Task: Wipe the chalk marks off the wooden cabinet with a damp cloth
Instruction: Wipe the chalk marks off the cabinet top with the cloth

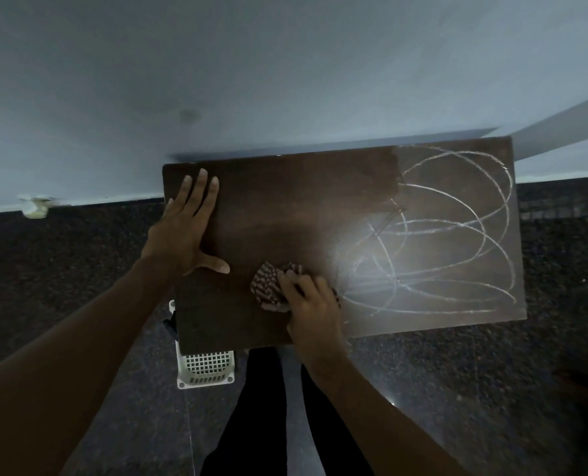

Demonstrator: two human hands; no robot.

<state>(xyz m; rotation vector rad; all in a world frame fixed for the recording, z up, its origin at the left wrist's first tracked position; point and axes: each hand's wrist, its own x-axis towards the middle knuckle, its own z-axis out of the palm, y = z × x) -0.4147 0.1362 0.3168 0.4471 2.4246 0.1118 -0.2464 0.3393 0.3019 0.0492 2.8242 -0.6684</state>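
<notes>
The striped cloth sits bunched on the wooden cabinet top near its front edge, just left of the looping chalk marks that cover the right half. It looks soft and limp (damp, so likely to drag), best held as a wad. The right hand clutches it so, fingers curled. The left hand presses flat, fingers spread, on the left end.

The right hand grips a striped cloth on the wooden cabinet; chalk marks loop at three o'clock, while the left hand presses flat at nine.
</notes>
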